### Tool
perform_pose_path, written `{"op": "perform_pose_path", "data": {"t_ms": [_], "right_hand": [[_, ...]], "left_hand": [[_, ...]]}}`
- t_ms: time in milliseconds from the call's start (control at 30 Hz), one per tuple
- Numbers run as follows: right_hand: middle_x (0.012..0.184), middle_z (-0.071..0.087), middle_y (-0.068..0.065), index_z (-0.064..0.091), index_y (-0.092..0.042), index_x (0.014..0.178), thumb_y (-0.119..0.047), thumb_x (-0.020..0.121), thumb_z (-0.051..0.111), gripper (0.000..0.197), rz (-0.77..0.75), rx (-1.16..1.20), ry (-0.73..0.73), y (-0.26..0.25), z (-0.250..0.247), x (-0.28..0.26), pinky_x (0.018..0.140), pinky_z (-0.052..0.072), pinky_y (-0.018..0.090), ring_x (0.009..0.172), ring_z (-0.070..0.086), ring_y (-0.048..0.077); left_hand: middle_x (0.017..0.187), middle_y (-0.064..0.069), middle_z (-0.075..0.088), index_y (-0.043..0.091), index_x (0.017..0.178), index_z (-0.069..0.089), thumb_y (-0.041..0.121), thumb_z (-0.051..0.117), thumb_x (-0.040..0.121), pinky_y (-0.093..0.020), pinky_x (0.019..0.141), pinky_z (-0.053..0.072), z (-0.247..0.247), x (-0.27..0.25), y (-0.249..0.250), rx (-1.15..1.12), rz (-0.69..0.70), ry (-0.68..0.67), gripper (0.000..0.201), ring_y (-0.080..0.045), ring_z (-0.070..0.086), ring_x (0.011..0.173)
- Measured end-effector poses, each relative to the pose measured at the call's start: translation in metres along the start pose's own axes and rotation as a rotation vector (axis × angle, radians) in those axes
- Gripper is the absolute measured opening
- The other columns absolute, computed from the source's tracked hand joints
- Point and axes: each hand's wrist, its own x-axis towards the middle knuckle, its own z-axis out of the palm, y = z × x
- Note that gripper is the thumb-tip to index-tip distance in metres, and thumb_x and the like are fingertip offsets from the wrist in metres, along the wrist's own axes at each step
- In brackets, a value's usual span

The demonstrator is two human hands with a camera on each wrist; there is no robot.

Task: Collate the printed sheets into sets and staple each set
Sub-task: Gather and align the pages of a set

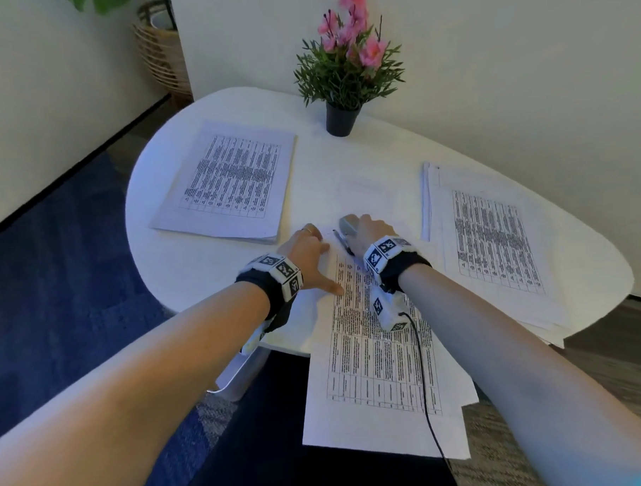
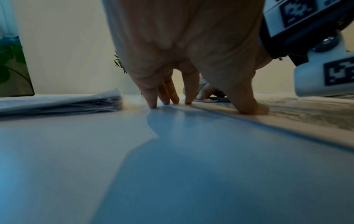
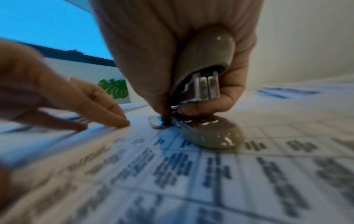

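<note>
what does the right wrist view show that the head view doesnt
Only the right wrist view shows the grey stapler from the front: its metal head meets the paper while the right hand grips it.

Only the head view shows the whole white oval table, the far left stack, the right stack and the pink-flowered potted plant.

Both show the left hand with straight fingers holding down the printed table sheets.
</note>
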Motion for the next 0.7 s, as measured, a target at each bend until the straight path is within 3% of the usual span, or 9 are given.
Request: {"op": "perform_pose_path", "data": {"t_ms": [133, 233, 333, 433, 533, 633, 700], "right_hand": [[0.101, 0.063, 0.013, 0.046, -0.006, 0.116, -0.038, 0.095, 0.050, 0.038, -0.063, -0.094, 0.038, 0.004, 0.011, 0.000, 0.059, 0.044, 0.032, 0.070, 0.054, 0.027], [0.100, 0.061, 0.011, 0.046, -0.007, 0.112, -0.033, 0.095, 0.050, 0.031, -0.050, -0.100, 0.063, 0.004, 0.011, 0.000, 0.060, 0.041, 0.033, 0.071, 0.051, 0.027], [0.085, 0.051, 0.006, 0.048, -0.007, 0.098, -0.031, 0.095, 0.051, 0.024, 0.011, -0.005, 0.051, -0.002, 0.009, -0.001, 0.063, 0.040, 0.032, 0.073, 0.049, 0.026], [0.069, 0.046, 0.001, 0.045, -0.014, 0.085, -0.024, 0.094, 0.049, 0.015, -0.003, 0.041, 0.024, -0.008, 0.008, 0.001, 0.049, 0.035, 0.026, 0.060, 0.047, 0.022], [0.067, 0.044, 0.004, 0.043, -0.012, 0.084, -0.012, 0.093, 0.043, 0.009, -0.033, 0.031, -0.045, -0.014, 0.007, 0.001, 0.042, 0.026, 0.024, 0.050, 0.036, 0.018], [0.079, 0.052, 0.013, 0.051, -0.010, 0.084, -0.014, 0.095, 0.044, 0.014, -0.020, 0.067, -0.023, -0.014, -0.002, -0.002, 0.051, 0.038, 0.030, 0.061, 0.049, 0.024], [0.082, 0.051, 0.011, 0.051, -0.008, 0.094, -0.021, 0.095, 0.048, 0.013, -0.041, -0.004, 0.036, -0.013, -0.007, -0.005, 0.062, 0.043, 0.036, 0.073, 0.053, 0.028]], "left_hand": [[0.123, -0.008, 0.049, 0.003, 0.106, 0.062, 0.069, 0.074, 0.058, -0.025, 0.100, 0.029, 0.002, 0.003, -0.002, -0.054, -0.027, 0.041, 0.082, -0.019, 0.035, 0.121], [0.130, -0.008, 0.045, 0.000, 0.118, 0.062, 0.071, 0.073, 0.057, -0.028, 0.103, 0.028, 0.001, 0.006, -0.003, -0.052, -0.024, 0.043, 0.094, -0.020, 0.033, 0.124], [0.138, -0.005, 0.039, 0.003, 0.120, 0.062, 0.075, 0.070, 0.056, -0.031, 0.107, 0.028, 0.001, 0.006, -0.005, -0.024, -0.015, 0.036, 0.097, -0.021, 0.032, 0.128], [0.132, -0.005, 0.044, 0.005, 0.120, 0.062, 0.077, 0.068, 0.055, -0.034, 0.106, 0.032, 0.001, 0.009, -0.003, 0.008, -0.023, 0.017, 0.097, -0.023, 0.035, 0.123], [0.128, -0.004, 0.045, 0.007, 0.120, 0.062, 0.080, 0.065, 0.055, -0.035, 0.105, 0.034, 0.001, 0.009, -0.003, 0.035, -0.029, 0.006, 0.098, -0.024, 0.036, 0.119], [0.127, -0.004, 0.044, 0.008, 0.121, 0.061, 0.080, 0.065, 0.056, -0.036, 0.104, 0.034, 0.000, 0.010, -0.002, 0.061, -0.018, 0.000, 0.097, -0.023, 0.037, 0.118], [0.129, -0.005, 0.043, 0.009, 0.124, 0.059, 0.080, 0.063, 0.058, -0.036, 0.103, 0.036, -0.001, 0.011, -0.001, 0.107, -0.006, -0.003, 0.097, -0.024, 0.038, 0.117]]}}
